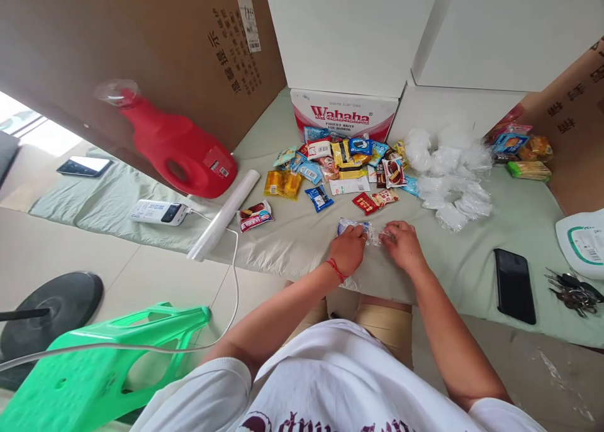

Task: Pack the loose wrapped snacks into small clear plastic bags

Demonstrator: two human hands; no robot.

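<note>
Pinching left hand [348, 251]: fingers drawn in narrow, holding the blue-and-white packet [348, 222] by its lower edge.
Right hand [404, 246]: fingertips close together on the clear plastic film [374, 234]; how firmly, I cannot tell.
Blue-and-white packet: just right of the frame's centre, reaching up past the left hand's fingertips, well to the left of the right hand.
Long axis: roughly level across the frame, from packet to film, the blue end pointing left and the clear end pointing right; part is hidden under the fingers.
Red packet [364, 203]: just above the two hands.
Snack heap [346, 158]: farther up, upper centre.
Clear plastic bags [455, 212]: right of the heap.
Plastic roll [224, 215]: left of centre, slanting up to the right.
Black phone [514, 286]: lower right.
</note>
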